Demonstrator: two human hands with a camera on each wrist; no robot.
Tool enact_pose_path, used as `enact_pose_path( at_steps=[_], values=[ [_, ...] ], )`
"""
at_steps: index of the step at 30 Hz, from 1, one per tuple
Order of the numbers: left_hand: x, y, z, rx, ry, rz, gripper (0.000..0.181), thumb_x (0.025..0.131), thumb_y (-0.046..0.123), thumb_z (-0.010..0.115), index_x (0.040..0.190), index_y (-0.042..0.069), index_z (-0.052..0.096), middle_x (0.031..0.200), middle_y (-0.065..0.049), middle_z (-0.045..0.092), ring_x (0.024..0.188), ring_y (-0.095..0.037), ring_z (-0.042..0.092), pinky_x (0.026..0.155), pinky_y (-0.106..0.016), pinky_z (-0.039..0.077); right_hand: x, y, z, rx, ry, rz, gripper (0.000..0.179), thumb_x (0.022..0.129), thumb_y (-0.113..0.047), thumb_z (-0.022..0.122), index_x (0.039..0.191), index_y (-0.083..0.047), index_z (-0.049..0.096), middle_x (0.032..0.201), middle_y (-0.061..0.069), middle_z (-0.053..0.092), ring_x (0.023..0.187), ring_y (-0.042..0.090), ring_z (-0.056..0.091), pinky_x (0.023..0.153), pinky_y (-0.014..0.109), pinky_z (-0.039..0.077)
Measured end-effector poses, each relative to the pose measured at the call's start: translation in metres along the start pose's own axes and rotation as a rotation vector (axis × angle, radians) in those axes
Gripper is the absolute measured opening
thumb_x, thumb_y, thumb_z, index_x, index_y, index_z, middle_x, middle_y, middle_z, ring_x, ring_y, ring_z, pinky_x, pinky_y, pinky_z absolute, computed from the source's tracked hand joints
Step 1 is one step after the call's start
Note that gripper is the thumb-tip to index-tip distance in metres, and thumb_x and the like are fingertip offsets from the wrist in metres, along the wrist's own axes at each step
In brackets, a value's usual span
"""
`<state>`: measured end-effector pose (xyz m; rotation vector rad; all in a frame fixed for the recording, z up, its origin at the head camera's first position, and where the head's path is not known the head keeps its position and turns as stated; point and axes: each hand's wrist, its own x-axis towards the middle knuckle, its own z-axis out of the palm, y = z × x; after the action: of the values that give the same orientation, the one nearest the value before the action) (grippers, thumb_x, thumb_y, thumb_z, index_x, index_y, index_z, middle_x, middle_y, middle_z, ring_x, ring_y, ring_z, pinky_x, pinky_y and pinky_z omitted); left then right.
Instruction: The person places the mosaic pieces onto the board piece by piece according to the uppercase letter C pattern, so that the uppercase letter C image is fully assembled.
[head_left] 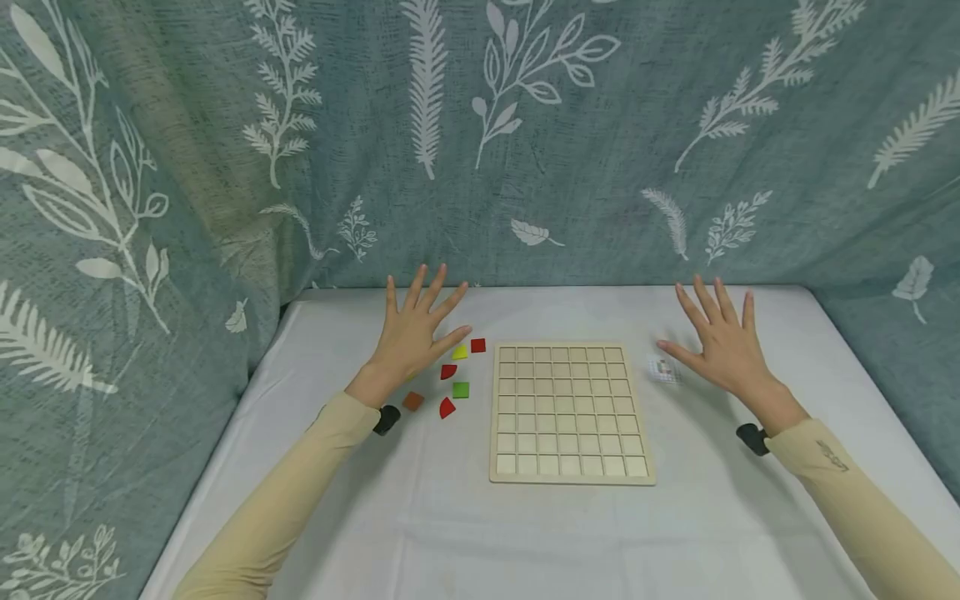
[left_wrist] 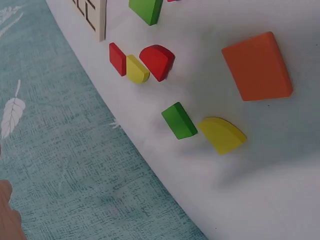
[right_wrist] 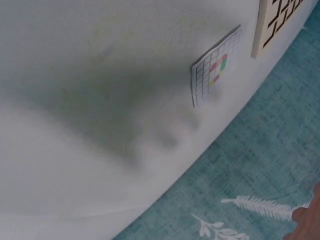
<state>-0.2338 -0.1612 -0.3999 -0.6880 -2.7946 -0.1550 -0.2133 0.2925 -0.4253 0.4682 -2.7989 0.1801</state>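
My left hand [head_left: 408, 340] hovers over the left part of the table with its fingers spread, holding nothing. Under and beside it lie small flat pieces: an orange square [left_wrist: 257, 70], a yellow quarter-round [left_wrist: 221, 135], a green square [head_left: 461, 389], a red square [head_left: 478, 345] and red quarter-rounds [head_left: 447, 407]. Fingers also spread, my right hand [head_left: 723, 346] is above the table's right side, with nothing in it. Nearest to it is a small white card [right_wrist: 216, 69] printed with a grid and coloured cells. Between the hands lies a wooden grid board [head_left: 568, 484], its cells bare.
A white cloth [head_left: 450, 533] covers the table. Behind its far edge hangs a blue-green curtain [head_left: 592, 225] with white leaf prints, which also runs along both sides. Dark wrist cameras [head_left: 386, 420] are worn under both wrists.
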Motion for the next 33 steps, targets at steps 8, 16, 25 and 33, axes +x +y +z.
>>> enact_pose_path(
  at_steps=[8,16,25,33],
  values=[
    [0.0,-0.005,0.003,0.0,-0.016,-0.02,0.067,0.091,0.06,0.037,0.148,0.033,0.015,0.157,-0.001,0.0,0.143,-0.028,-0.006,0.106,-0.061,-0.011,-0.007,0.002,0.001,0.024,0.01,0.0,0.09,0.083,-0.057,0.056,0.15,-0.02,0.011,0.155,0.014,0.007,0.142,0.035,0.0,0.107,0.061,-0.009],
    [-0.005,-0.012,0.004,-0.034,-0.065,-0.08,0.066,0.092,0.06,0.034,0.149,0.032,0.014,0.157,-0.002,0.0,0.143,-0.027,-0.008,0.106,-0.061,-0.014,-0.019,0.001,0.005,0.07,-0.029,0.024,0.09,0.083,-0.055,0.057,0.15,-0.021,0.007,0.154,0.018,0.01,0.142,0.031,-0.006,0.106,0.063,-0.009],
    [-0.014,-0.023,0.014,-0.066,-0.111,-0.126,0.065,0.093,0.058,0.036,0.149,0.03,0.017,0.156,-0.006,0.007,0.143,-0.027,-0.005,0.107,-0.063,-0.008,-0.034,-0.008,0.011,0.181,-0.081,0.012,0.09,0.084,-0.05,0.06,0.15,-0.016,0.009,0.154,0.019,0.006,0.14,0.041,0.001,0.102,0.07,-0.005],
    [-0.023,-0.03,0.021,-0.138,-0.126,-0.15,0.059,0.091,0.046,0.052,0.141,0.018,0.04,0.149,-0.015,0.029,0.141,-0.034,0.013,0.107,-0.064,0.001,-0.043,-0.025,0.017,0.259,-0.172,0.055,0.088,0.086,-0.047,0.059,0.15,-0.015,0.008,0.153,0.022,0.008,0.14,0.042,-0.001,0.102,0.07,-0.004]
  ],
)
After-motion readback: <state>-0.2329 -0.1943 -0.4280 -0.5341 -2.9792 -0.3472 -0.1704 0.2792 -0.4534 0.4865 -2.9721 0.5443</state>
